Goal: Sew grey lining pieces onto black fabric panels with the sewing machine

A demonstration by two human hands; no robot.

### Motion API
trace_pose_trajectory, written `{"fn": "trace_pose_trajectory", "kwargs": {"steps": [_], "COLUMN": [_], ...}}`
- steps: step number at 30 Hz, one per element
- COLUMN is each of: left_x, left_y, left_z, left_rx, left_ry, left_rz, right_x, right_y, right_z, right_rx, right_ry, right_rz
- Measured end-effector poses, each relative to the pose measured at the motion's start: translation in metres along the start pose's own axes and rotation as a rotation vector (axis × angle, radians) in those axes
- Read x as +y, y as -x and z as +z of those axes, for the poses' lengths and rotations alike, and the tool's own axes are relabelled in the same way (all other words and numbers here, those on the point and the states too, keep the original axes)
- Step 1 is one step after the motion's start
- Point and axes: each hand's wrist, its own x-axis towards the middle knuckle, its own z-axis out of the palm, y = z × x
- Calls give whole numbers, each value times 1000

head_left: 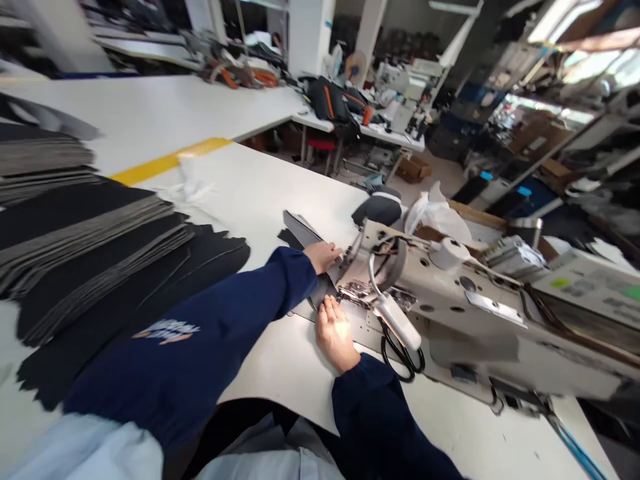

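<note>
A dark grey fabric piece (324, 288) lies at the needle area of a sewing machine (440, 287). My left hand (323, 256) rests on the fabric just left of the machine head, fingers reaching toward it. Nearer to me, my right hand (336, 333) lies flat by the fabric's near edge, its fingers stretched out and pointing at the needle area. Part of the fabric is hidden under both hands. Beyond my left hand, a long grey strip (301, 229) extends over the white table. A small lamp (399, 321) hangs from the machine beside my right hand.
Stacks of dark fabric pieces (115, 247) cover the left of the white table (240, 180). A dark rounded item (379, 207) and a white bag (437, 217) sit behind the machine. Black cable loops (407, 367) hang near my right sleeve.
</note>
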Motion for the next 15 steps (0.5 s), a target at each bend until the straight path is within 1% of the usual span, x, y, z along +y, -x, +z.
{"fn": "trace_pose_trajectory", "kwargs": {"steps": [1,2,4,6,8,10,12,13,15], "left_x": [2,4,9,15,22,27,26,22,2], "left_y": [-2,-2,2,12,28,50,80,98,139], "left_z": [-4,-8,-15,-23,-31,-41,-55,-63,-83], "left_rx": [-16,-26,-36,-38,-31,-24,-27,-27,-15], "left_ry": [-9,-12,-13,-11,-8,1,20,28,32], "left_rz": [-22,-35,-53,-70,-88,-105,-123,-140,-212], "right_x": [2,4,9,10,7,-5,-24,-36,-61], "right_y": [1,2,3,5,6,8,6,4,-6], "right_z": [1,1,1,-3,-13,-27,-38,-41,-41], "right_rx": [22,60,110,190,251,254,197,151,77], "right_ry": [-10,-30,-69,-150,-220,-275,-344,-387,-445], "right_rz": [-13,13,1,30,65,40,-64,-133,-275]}}
